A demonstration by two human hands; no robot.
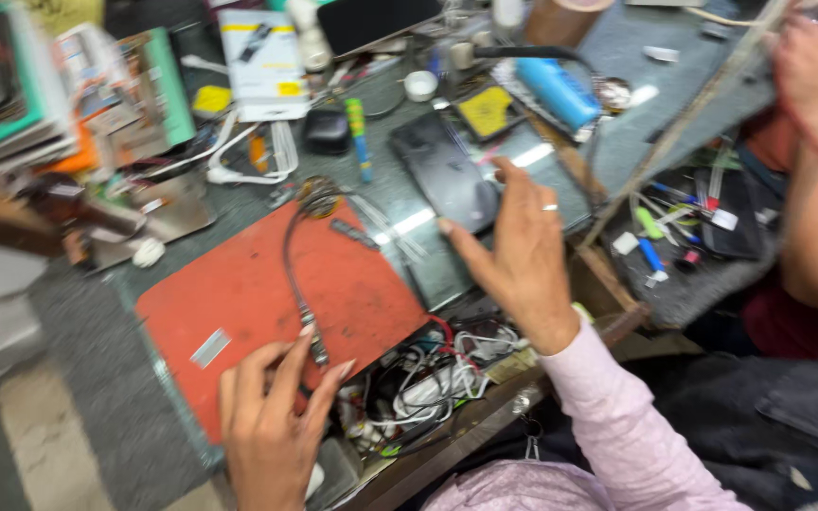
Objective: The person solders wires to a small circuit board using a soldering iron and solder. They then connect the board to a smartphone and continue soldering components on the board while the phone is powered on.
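Left hand (272, 416), lower centre, pinches 1 end of a dark cable (293, 274) lying across the orange mat (239, 303). Right hand (518, 251) hovers open beside a black phone (445, 172), untouched, mid-frame on the tabletop (97, 378); work looks barely begun.

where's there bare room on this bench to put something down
The red mat is mostly bare between the cable and its left edge. The grey floor strip left of it is also free. Crowded: the bench top behind the black phone, and the wire-filled drawer between the left hand and right hand.
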